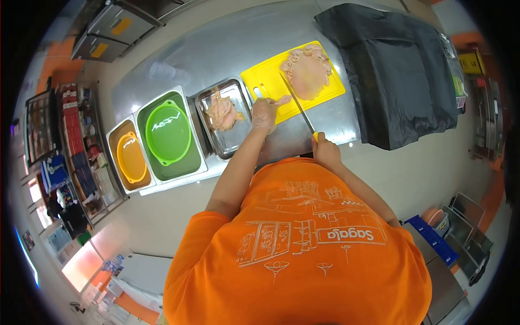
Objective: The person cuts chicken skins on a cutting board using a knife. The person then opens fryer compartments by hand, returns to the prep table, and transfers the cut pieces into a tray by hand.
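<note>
A knife (301,109) with a yellow handle is gripped in my right hand (326,151), its blade slanting up and left across the yellow cutting board (254,75). Pinched in my left hand (264,114), which seems to wear a clear plastic glove, is a small strip of raw meat (283,100) at the board's near edge. Spread flat on the board, right of the blade, lies a large piece of raw meat, probably chicken (307,73). More raw pieces (222,112) sit in a steel tray (203,125) left of my left hand.
Left of the tray, a green colander (168,132) and an orange colander (131,157) sit in two steel pans. Black plastic sheeting (401,76) covers a bulky shape at the right of the steel table (195,54). Shelves (81,141) stand far left.
</note>
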`<state>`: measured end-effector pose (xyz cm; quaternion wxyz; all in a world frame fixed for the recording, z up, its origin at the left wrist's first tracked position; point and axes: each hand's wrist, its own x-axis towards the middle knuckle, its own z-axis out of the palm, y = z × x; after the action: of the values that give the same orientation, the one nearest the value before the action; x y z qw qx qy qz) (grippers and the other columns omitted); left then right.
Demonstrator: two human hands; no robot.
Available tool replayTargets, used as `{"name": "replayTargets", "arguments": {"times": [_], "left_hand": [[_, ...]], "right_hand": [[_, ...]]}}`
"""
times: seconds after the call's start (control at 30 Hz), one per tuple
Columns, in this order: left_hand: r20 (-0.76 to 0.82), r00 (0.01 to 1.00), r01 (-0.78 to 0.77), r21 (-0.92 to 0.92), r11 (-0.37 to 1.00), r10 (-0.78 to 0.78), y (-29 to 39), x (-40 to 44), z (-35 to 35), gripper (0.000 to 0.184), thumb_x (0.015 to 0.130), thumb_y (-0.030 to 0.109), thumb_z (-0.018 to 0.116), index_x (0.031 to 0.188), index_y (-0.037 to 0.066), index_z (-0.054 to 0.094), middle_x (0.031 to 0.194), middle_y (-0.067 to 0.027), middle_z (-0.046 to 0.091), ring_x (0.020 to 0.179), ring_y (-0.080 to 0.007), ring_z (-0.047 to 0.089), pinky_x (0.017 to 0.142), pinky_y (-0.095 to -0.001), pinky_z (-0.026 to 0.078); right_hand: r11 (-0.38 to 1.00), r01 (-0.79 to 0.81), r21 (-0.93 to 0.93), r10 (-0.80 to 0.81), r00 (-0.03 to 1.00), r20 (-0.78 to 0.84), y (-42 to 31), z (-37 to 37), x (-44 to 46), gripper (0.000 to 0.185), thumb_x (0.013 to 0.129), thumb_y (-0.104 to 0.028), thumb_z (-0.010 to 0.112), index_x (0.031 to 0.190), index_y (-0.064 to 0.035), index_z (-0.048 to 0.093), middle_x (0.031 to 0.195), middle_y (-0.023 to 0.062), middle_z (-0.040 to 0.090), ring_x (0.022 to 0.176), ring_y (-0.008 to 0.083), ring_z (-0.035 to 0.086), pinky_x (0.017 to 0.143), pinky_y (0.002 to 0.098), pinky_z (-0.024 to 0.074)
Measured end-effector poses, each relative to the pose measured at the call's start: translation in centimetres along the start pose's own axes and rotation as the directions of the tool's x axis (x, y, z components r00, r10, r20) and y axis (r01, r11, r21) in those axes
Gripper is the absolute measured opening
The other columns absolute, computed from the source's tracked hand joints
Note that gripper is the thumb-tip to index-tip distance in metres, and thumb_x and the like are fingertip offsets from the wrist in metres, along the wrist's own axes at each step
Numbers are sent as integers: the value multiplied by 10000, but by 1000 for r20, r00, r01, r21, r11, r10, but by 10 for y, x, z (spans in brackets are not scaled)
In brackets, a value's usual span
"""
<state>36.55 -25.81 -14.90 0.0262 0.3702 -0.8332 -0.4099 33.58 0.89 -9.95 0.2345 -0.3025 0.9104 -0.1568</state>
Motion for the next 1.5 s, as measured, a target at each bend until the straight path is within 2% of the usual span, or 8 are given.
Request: {"name": "replayTargets", "arguments": {"times": [0.27, 0.47, 0.57, 0.77, 1.0, 1.2, 1.4, 1.5], "left_hand": [[-167, 977, -134, -4, 991, 132, -20, -17, 4, 322, 906, 307, 761, 834, -4, 722, 785, -239, 681, 750, -413, 687, 672, -473, 537], [-144, 967, -209, 7, 978, 208, -34, -15, 9, 331, 947, 296, 709, 830, -13, 728, 893, -250, 679, 804, -416, 685, 733, -493, 542], [-68, 983, -172, 21, 985, 173, -30, -15, 4, 201, 859, 222, 779, 886, 24, 759, 949, -213, 699, 881, -388, 694, 811, -478, 547], [-22, 993, -118, 20, 993, 119, -25, -9, 3, 132, 881, 166, 726, 885, 40, 765, 959, -224, 696, 885, -400, 696, 822, -485, 551], [3, 988, -152, 128, 980, 153, -24, -5, 3, 211, 942, 156, 614, 848, 11, 736, 882, -268, 684, 831, -437, 693, 769, -509, 560], [15, 991, -135, 172, 976, 135, -24, -1, 4, 267, 964, 184, 624, 840, -29, 726, 874, -273, 689, 850, -432, 704, 766, -507, 565], [38, 996, -92, 183, 979, 87, -29, 1, 11, 260, 952, 203, 647, 849, -16, 743, 899, -275, 701, 873, -417, 715, 797, -501, 573], [64, 997, -64, 186, 980, 53, -20, 2, 4, 254, 952, 196, 646, 840, -7, 749, 893, -264, 708, 874, -410, 719, 803, -501, 574]], "right_hand": [[998, 51, -46, -47, 994, 96, -19, 0, 11, 324, 1059, -321, 505, 1076, 2, 484, 720, 288, 676, 661, 501, 676, 601, 591, 543], [988, 18, -155, 5, 990, 143, -24, 4, 13, 384, 1065, -368, 484, 1048, 15, 474, 727, 273, 685, 671, 475, 696, 597, 561, 564], [977, 14, -213, 11, 993, 116, -26, 11, 13, 391, 1066, -377, 482, 1043, 13, 469, 715, 255, 685, 662, 456, 701, 584, 535, 574], [963, 26, -268, 6, 993, 115, -41, 16, 23, 374, 1074, -359, 472, 1043, 14, 463, 691, 225, 679, 638, 424, 703, 561, 507, 578], [955, -5, -297, 10, 1000, 15, -53, 40, 60, 369, 1074, -361, 470, 1045, 7, 475, 686, 201, 686, 623, 395, 709, 542, 478, 582], [935, -54, -350, 94, 991, 97, -41, 31, 35, 362, 1069, -362, 484, 1044, -1, 481, 694, 194, 696, 632, 386, 716, 545, 475, 584], [946, 90, -311, -96, 995, -4, -38, 38, 70, 388, 1068, -392, 476, 1042, -5, 467, 672, 205, 686, 621, 390, 716, 540, 479, 583], [942, 37, -332, 4, 993, 121, -15, 20, 53, 388, 1071, -383, 473, 1049, 5, 477, 668, 206, 685, 619, 398, 713, 549, 499, 580]]}}
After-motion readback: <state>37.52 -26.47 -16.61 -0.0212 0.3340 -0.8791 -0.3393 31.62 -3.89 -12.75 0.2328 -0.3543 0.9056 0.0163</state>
